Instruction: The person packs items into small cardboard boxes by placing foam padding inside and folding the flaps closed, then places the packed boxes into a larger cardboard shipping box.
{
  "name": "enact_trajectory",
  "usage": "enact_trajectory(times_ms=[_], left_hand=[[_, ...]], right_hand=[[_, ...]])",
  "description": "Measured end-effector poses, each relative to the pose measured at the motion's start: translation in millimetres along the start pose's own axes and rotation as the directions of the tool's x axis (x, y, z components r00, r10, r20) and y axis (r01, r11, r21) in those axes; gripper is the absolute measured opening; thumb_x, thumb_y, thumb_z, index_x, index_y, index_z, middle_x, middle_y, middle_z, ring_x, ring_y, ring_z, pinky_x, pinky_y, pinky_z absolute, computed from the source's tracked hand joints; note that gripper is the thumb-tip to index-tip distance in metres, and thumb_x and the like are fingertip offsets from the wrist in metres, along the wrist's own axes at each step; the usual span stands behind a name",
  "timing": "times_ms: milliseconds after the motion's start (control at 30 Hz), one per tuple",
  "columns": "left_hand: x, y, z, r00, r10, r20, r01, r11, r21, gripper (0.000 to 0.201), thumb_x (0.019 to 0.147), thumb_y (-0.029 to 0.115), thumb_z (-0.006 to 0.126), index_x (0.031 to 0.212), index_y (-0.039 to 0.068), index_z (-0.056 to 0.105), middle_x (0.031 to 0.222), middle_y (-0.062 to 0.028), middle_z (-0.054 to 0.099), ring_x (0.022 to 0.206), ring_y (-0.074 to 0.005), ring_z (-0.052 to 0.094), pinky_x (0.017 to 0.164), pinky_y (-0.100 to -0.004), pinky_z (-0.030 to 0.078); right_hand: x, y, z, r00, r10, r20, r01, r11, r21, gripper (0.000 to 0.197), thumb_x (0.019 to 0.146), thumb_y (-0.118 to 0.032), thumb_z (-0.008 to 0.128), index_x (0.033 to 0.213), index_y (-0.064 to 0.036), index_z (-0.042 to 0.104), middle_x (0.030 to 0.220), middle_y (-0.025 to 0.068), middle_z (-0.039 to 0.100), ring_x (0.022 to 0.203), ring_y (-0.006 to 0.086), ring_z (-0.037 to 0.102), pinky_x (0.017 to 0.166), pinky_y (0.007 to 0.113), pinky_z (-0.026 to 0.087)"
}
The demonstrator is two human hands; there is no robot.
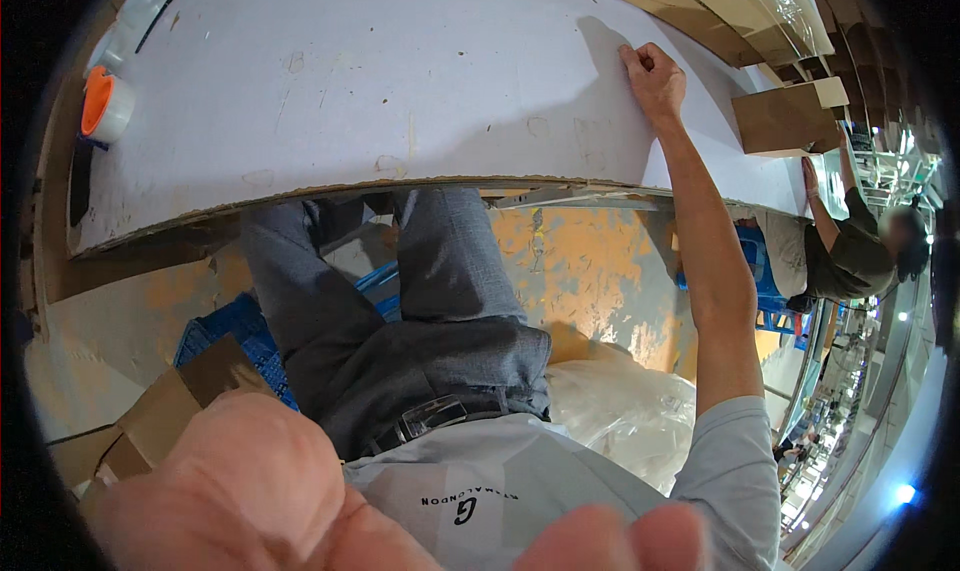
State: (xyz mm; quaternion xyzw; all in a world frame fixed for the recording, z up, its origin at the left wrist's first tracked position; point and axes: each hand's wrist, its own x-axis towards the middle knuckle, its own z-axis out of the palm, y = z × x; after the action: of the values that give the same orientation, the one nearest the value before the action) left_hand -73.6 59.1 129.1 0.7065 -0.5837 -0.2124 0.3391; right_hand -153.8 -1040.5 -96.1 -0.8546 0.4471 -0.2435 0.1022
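Note:
My right arm reaches out over the white tabletop. At its far right part my right hand rests with the fingers curled in and thumb and forefinger making a loop. Nothing shows in it. Very near the camera, at the lower left, looms my left hand, large and blurred. Fingertips at the bottom edge seem to belong to it too. How its fingers are set, and whether they touch anything, is cut off by the frame. Nearest to my right hand is a brown cardboard box.
A co-worker at the right has hands by that box. Flat cardboard lies along the far right edge. A tape roll with an orange core stands at the left. Below are blue crates, an opened carton and clear plastic.

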Motion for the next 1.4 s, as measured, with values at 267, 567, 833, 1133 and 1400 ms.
enact_trajectory(times_ms=[267,567,833,1133,1400], left_hand=[[-103.3,-21.3,-17.7,1.000,0.030,-0.009,-0.030,0.998,-0.057,0.013,0.083,0.013,0.068,0.096,0.012,0.067,0.079,-0.0055,0.060,0.072,-0.0211,0.058,0.060,-0.0326,0.045],[-48.6,-3.4,-20.1,1.000,0.029,-0.010,-0.030,0.994,-0.103,0.013,0.083,0.012,0.068,0.095,0.011,0.067,0.080,-0.0060,0.061,0.072,-0.0212,0.058,0.060,-0.0325,0.045],[-69.9,-38.7,-14.7,0.996,0.085,-0.036,-0.090,0.983,-0.162,0.012,0.083,0.011,0.068,0.095,0.011,0.066,0.080,-0.0065,0.061,0.072,-0.0213,0.058,0.060,-0.0324,0.045],[474.3,-37.1,67.1,0.976,0.219,0.009,-0.208,0.935,-0.288,0.012,0.082,0.011,0.068,0.094,0.010,0.066,0.081,-0.0070,0.061,0.072,-0.0213,0.058,0.060,-0.0323,0.046],[754.4,24.5,127.9,0.985,0.174,-0.001,-0.168,0.947,-0.273,0.012,0.082,0.010,0.068,0.094,0.010,0.066,0.081,-0.0075,0.061,0.072,-0.0214,0.058,0.060,-0.0321,0.046]], right_hand=[[0.6,10.1,-0.5,1.000,0.012,-0.002,-0.012,0.999,-0.048,0.038,0.086,-0.049,0.069,0.084,-0.0110,0.071,0.079,0.0048,0.072,0.075,0.0246,0.066,0.072,0.040,0.051],[-1.0,15.4,1.6,0.999,0.037,0.015,-0.036,0.998,-0.046,0.038,0.086,-0.050,0.070,0.085,-0.0114,0.071,0.079,0.0045,0.071,0.075,0.0252,0.066,0.072,0.040,0.051],[2.8,7.5,-0.7,1.000,-0.007,-0.026,0.005,0.998,-0.061,0.036,0.086,-0.048,0.070,0.085,-0.0124,0.072,0.079,0.0063,0.072,0.075,0.0275,0.068,0.072,0.041,0.053],[-9.4,28.3,-7.7,0.999,0.040,-0.022,-0.042,0.995,-0.096,0.034,0.086,-0.047,0.068,0.084,-0.0130,0.071,0.080,0.0052,0.073,0.077,0.0274,0.068,0.072,0.042,0.052],[-3.7,18.9,4.6,0.999,-0.024,-0.032,0.023,0.999,-0.037,0.035,0.086,-0.049,0.068,0.084,-0.0135,0.071,0.079,0.0044,0.072,0.077,0.0266,0.068,0.072,0.041,0.053]])
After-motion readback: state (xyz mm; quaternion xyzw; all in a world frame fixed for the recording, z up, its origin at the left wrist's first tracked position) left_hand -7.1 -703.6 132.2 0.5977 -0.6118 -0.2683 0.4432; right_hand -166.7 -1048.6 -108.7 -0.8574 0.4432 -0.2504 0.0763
